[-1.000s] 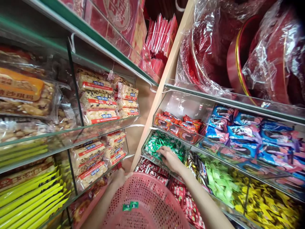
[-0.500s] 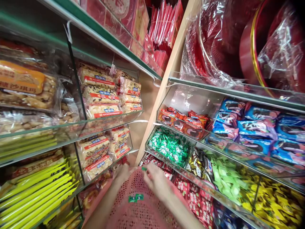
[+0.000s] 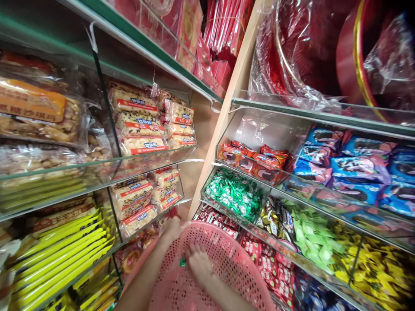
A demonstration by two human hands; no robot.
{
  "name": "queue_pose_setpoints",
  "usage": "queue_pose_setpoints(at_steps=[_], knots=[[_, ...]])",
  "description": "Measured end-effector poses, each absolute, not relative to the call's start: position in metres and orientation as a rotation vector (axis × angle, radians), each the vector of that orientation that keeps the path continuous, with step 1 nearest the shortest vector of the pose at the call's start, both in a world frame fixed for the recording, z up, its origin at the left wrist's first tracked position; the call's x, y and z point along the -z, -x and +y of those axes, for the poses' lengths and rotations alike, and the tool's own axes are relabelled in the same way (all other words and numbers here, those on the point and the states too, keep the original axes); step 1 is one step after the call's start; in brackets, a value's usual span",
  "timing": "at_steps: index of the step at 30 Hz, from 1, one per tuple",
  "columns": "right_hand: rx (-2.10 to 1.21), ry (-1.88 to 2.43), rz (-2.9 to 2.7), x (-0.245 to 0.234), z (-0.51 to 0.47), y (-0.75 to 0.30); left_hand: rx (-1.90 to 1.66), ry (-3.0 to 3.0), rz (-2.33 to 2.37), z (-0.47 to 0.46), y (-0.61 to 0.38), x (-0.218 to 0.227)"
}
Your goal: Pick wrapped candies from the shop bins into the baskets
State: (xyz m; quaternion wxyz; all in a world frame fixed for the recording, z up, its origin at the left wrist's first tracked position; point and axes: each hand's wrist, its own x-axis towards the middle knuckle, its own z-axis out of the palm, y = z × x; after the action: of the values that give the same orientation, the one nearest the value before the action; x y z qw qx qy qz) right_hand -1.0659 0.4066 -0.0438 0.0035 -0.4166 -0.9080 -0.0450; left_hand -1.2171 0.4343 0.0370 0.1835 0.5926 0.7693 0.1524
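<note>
A pink perforated plastic basket (image 3: 238,263) fills the lower middle of the view, tilted so its inside faces me. My left hand (image 3: 171,229) is closed around its upper left rim, fingertips hidden behind it. Inside the basket, my right hand (image 3: 198,262) lies low over the holed surface, its fingers slightly apart and a little blurred. Just left of those fingers is a small green-wrapped candy (image 3: 182,261). The hand covers whatever is under its palm. Beyond the rim, a shelf bin holds a heap of green-wrapped candies (image 3: 234,192).
Glass-fronted shelves rise on both sides. At left are packaged cereal bars (image 3: 142,144) and yellow packets (image 3: 68,259). To the right are blue cookie packs (image 3: 356,168), red candies (image 3: 269,263), pale green candies (image 3: 316,233) and yellow ones (image 3: 384,268). A wooden post (image 3: 212,149) separates them.
My right hand has moved from the basket's far rim down inside it, over the green candies. Only one of those is visible now. The basket has tilted, showing more of its rim.
</note>
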Motion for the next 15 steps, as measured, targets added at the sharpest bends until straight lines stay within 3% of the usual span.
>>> queue_pose_setpoints(at_steps=[8, 15], knots=[[-0.019, 1.338, -2.66, 0.033, 0.397, 1.063, -0.431, -1.764, 2.146, 0.44, 1.22, -0.034], [0.032, 1.074, -2.446, -0.068, 0.403, 1.039, -0.426, -1.713, 2.125, 0.441, 1.218, -0.046]])
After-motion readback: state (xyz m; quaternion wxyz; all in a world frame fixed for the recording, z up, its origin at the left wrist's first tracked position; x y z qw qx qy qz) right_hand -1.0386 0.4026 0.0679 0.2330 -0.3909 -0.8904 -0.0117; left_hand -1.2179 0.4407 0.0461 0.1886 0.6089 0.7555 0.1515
